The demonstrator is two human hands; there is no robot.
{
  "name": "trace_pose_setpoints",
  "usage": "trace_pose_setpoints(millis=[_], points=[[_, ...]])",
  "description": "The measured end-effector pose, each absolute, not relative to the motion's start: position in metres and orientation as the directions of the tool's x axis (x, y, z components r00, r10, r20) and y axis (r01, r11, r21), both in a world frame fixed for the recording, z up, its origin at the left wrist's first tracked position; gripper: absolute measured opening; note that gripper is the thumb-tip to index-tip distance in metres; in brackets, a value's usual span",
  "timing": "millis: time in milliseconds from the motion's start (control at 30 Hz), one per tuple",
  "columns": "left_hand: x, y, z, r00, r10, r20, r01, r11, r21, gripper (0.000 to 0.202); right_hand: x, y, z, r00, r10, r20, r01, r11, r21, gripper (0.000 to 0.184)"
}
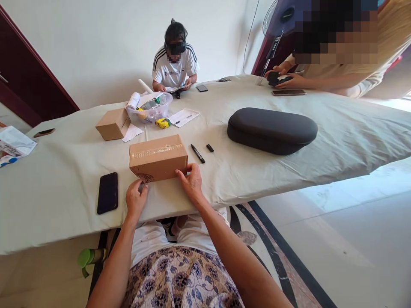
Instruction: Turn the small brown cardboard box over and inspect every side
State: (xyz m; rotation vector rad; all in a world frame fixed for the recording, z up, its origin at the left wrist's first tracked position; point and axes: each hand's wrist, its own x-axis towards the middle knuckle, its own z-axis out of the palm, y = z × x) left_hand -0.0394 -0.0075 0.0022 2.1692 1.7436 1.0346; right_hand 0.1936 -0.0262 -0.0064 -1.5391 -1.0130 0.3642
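Note:
A taped cardboard box lies on the cloth-covered table in front of me, with dark drawn or printed lines on its near side. My left hand has its thumb and curled fingers at the box's near left corner. At the near right corner, my right hand grips the box, thumb on the front and fingers round the end. Just right of the box lie an uncapped black marker and its loose cap. A dark phone rests left of my left hand.
A smaller cardboard box, a plastic basket of items, a yellow tape measure and a paper sheet are beyond. A black case lies to the right. Two people sit or lean at the table's far side.

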Motion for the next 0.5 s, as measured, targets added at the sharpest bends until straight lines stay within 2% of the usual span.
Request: trace_pose_setpoints(millis=[500], points=[[-0.0346,-0.0135,-0.0016,0.050,0.919,0.391,0.825,-0.259,0.502,0.036,0.2000,-0.0289,-0.0064,0.552,0.793,0.257,0.269,0.122,-0.955,0.025]])
